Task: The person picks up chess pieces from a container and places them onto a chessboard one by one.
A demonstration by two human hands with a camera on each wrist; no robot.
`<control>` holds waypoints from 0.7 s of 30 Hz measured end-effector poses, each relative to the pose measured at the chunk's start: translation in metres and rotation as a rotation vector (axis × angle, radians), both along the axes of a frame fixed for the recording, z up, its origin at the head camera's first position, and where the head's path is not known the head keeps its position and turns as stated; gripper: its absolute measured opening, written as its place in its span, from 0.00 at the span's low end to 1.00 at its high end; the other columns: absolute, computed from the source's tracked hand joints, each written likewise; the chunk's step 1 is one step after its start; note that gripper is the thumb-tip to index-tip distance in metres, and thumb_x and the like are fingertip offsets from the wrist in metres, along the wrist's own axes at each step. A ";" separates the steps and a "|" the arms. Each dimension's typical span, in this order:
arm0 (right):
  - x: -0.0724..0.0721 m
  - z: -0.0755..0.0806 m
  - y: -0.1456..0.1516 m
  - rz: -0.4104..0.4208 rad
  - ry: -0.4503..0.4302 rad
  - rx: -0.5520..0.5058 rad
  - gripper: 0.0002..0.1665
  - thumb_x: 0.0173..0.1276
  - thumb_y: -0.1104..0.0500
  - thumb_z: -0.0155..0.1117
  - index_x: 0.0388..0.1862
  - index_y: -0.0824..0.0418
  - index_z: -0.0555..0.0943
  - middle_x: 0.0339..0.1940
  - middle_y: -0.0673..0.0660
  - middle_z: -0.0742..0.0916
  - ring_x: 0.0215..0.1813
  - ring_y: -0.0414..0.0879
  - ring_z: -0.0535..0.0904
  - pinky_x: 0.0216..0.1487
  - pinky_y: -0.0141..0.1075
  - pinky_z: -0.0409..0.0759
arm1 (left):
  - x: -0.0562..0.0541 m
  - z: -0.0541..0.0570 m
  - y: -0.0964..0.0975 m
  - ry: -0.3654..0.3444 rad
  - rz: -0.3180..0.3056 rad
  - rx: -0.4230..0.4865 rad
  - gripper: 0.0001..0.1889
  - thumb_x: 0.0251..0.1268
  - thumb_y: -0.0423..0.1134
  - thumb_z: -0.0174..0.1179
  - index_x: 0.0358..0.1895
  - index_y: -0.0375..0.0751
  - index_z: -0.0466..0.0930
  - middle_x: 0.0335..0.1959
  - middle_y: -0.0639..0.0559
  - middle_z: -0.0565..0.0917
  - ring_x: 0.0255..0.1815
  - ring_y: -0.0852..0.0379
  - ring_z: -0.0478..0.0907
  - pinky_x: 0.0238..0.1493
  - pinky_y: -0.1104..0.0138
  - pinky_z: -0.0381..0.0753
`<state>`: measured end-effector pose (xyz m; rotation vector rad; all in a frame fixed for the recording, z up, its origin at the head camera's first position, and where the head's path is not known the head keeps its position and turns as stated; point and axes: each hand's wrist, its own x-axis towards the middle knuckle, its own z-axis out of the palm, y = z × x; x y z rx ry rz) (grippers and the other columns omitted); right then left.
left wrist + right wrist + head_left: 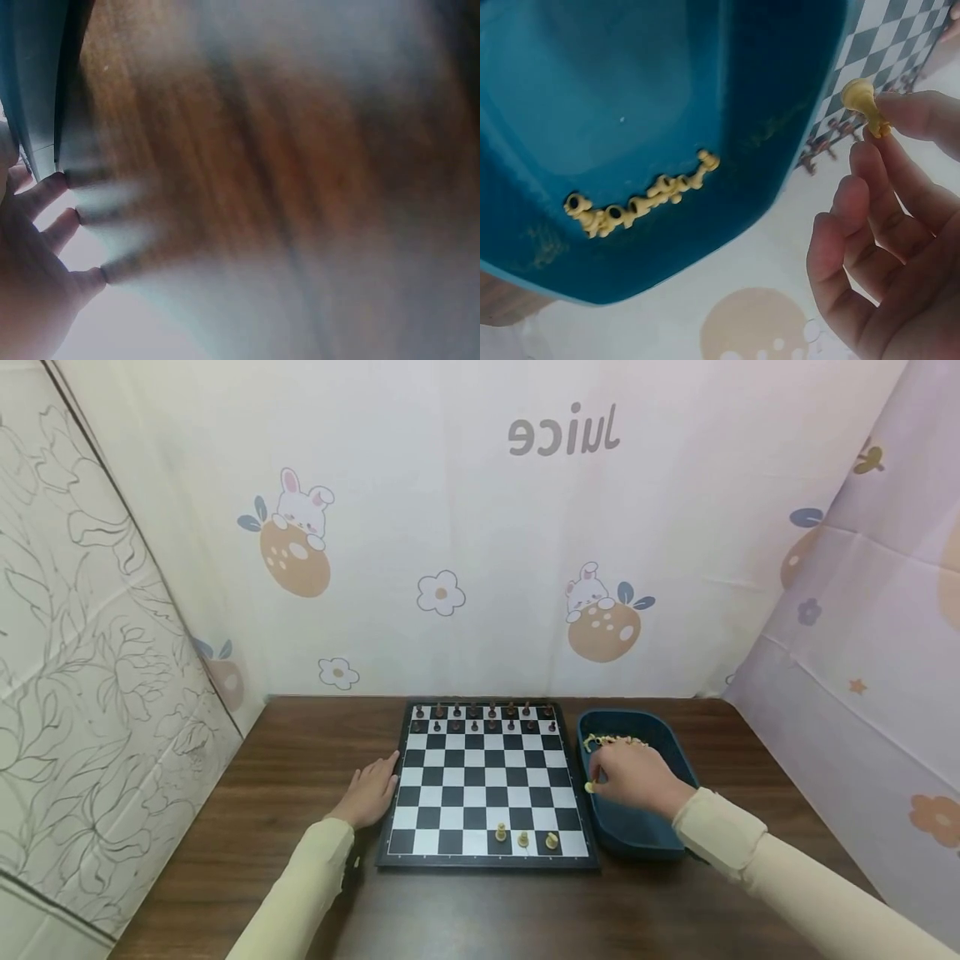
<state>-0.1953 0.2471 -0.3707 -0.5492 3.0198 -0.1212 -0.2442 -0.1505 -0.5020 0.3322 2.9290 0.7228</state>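
Observation:
My right hand (633,772) pinches a cream chess piece (857,96) between thumb and forefinger, its round base pointing away from the fingertips. It hovers over the left rim of a blue plastic bin (637,831), beside the chessboard (465,774). On the table, my left hand (367,795) rests with fingers extended, fingertips at the board's left edge. Three cream pieces (523,839) stand in the board's nearest row, right of the middle. Dark brown pieces (474,726) fill the two farthest rows.
More cream pieces (656,196) lie in a line along one end of the bin's floor. The board and bin stand side by side on a dark wooden table (465,914). Behind the table hangs a printed curtain (495,635).

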 end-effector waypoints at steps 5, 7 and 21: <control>0.009 -0.004 -0.008 0.034 0.009 0.014 0.04 0.54 0.58 0.74 0.27 0.56 0.86 0.26 0.49 0.85 0.23 0.39 0.72 0.24 0.34 0.78 | -0.001 -0.002 0.000 -0.002 -0.001 -0.007 0.27 0.76 0.40 0.39 0.74 0.36 0.51 0.71 0.36 0.62 0.72 0.38 0.53 0.69 0.40 0.44; 0.012 -0.006 -0.012 0.033 0.007 0.029 0.04 0.53 0.58 0.74 0.26 0.55 0.85 0.26 0.48 0.84 0.23 0.39 0.72 0.23 0.33 0.77 | -0.001 -0.003 0.000 0.001 -0.001 -0.007 0.27 0.76 0.40 0.39 0.74 0.36 0.51 0.71 0.36 0.62 0.72 0.38 0.53 0.69 0.40 0.44; 0.031 -0.025 -0.033 0.137 -0.005 0.083 0.07 0.51 0.57 0.76 0.21 0.52 0.84 0.20 0.44 0.79 0.20 0.38 0.67 0.22 0.31 0.71 | -0.002 -0.003 0.000 0.000 0.003 -0.009 0.27 0.76 0.40 0.38 0.74 0.36 0.52 0.71 0.36 0.62 0.72 0.38 0.53 0.69 0.40 0.43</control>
